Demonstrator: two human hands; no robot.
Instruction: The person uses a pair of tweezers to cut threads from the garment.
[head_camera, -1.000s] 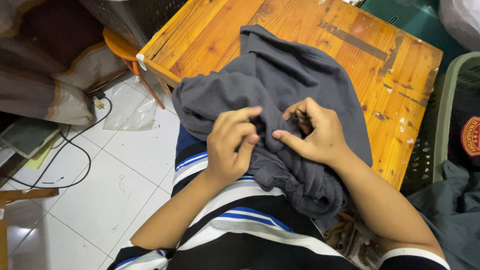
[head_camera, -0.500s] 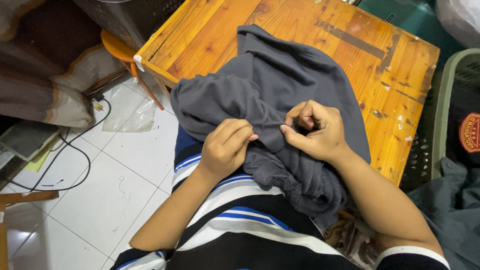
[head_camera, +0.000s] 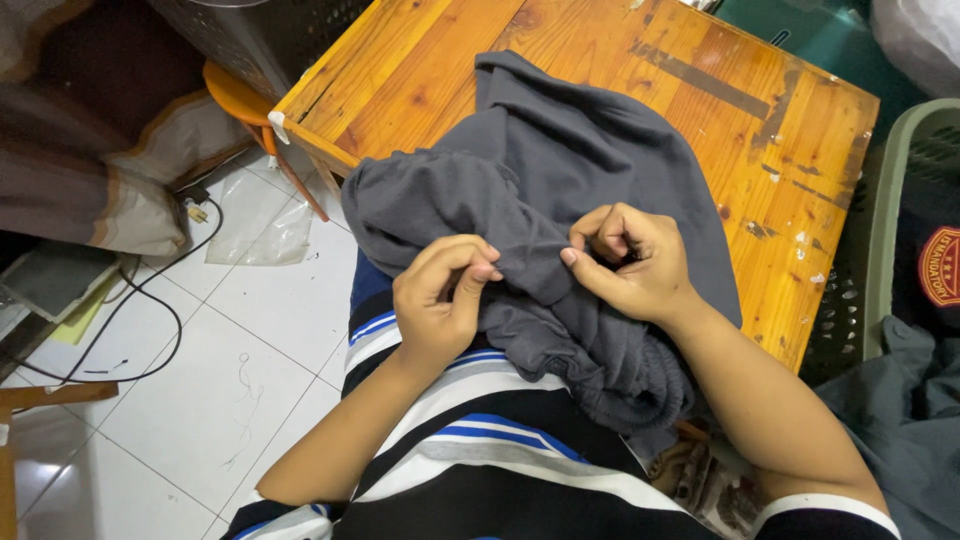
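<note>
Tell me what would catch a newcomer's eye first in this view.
First the dark grey garment, bunched over the near edge of the wooden table and spilling onto the person's lap. Both hands pinch its fabric at the centre: the left hand and the right hand. At the far right stands a green laundry basket, with more cloth in it.
</note>
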